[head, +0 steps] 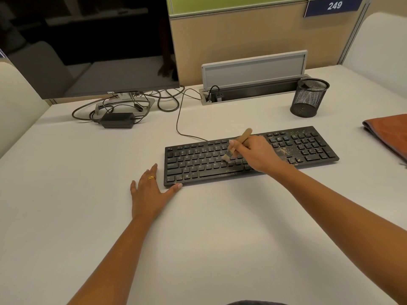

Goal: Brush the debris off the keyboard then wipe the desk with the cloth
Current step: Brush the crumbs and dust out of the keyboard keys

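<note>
Right hand (253,154): fingers curled round the wooden handle of the brush (242,137), held over the middle of the keyboard, with the forearm crossing the keyboard's near edge.
Left hand (149,194): flat on the desk with fingers straight and spread, holding nothing; the thumb tip touches the keyboard's near left corner, and a gold ring (151,178) sits on one finger.
Brush: tilted, handle end pointing up and away to the right, pale bristles down on the keys of the letter block.
Keyboard (193,164): black, lying flat on the desk at a slight angle, right end farther away; its cable (178,119) runs back toward the cable box.
Debris (284,150): brownish crumbs, thickest on the keys just right of the right hand and across the number pad, with a few specks along the near left edge.
Cloth (389,133): orange-brown, folded, lying on the desk to the right of the keyboard and apart from it, partly cut off by the frame edge.
Desk (209,227): pale, matte top.
Monitor (99,45): dark screen at the back left, on a stand with looped cables and a black power adapter (117,120) in front.
Cable box (253,84): set into the desk's back edge, lid raised.
Pen cup (309,97): black mesh, upright, behind the keyboard's right end.
Number plate (333,5): blue, reading 249, on the partition.
</note>
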The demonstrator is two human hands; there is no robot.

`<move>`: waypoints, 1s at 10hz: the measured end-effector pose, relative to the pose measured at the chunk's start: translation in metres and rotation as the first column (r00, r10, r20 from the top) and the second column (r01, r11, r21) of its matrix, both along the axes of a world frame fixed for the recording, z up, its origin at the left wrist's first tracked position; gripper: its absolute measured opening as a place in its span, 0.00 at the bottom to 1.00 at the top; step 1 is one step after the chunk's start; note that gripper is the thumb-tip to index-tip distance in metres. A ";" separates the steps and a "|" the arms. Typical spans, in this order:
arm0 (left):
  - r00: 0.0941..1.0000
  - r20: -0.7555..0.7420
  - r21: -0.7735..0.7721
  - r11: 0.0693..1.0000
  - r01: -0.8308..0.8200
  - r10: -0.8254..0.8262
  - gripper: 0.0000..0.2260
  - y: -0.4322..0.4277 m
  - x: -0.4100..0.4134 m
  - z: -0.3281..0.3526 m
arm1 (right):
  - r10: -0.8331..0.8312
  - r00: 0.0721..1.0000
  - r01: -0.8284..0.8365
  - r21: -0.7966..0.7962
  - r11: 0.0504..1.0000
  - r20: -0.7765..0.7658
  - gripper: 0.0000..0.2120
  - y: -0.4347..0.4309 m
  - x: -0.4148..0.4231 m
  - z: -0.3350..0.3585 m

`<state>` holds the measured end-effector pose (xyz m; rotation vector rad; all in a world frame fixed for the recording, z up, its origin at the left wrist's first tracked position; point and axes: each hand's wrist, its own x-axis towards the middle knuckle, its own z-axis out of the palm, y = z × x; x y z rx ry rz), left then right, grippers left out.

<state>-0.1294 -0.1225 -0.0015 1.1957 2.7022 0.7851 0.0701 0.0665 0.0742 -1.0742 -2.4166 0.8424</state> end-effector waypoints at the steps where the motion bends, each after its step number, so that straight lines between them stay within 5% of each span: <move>1: 1.000 0.006 0.001 1.000 0.004 -0.004 0.41 0.000 0.001 0.001 | 0.010 0.998 -0.012 0.039 0.999 0.055 0.20 -0.004 -0.001 -0.005; 7: 1.000 0.010 -0.002 1.000 -0.004 0.004 0.41 0.000 0.000 0.001 | 0.125 0.989 -0.128 0.033 0.991 0.079 0.21 -0.001 -0.002 0.005; 9: 1.000 0.017 0.003 1.000 -0.001 0.001 0.41 0.001 0.000 0.001 | 0.074 0.947 -0.155 0.244 0.957 0.313 0.20 0.009 0.011 0.019; 10: 1.000 0.017 0.000 1.000 0.000 0.000 0.41 0.001 0.000 0.000 | 0.006 0.987 -0.037 0.184 0.982 0.163 0.20 0.010 0.010 0.016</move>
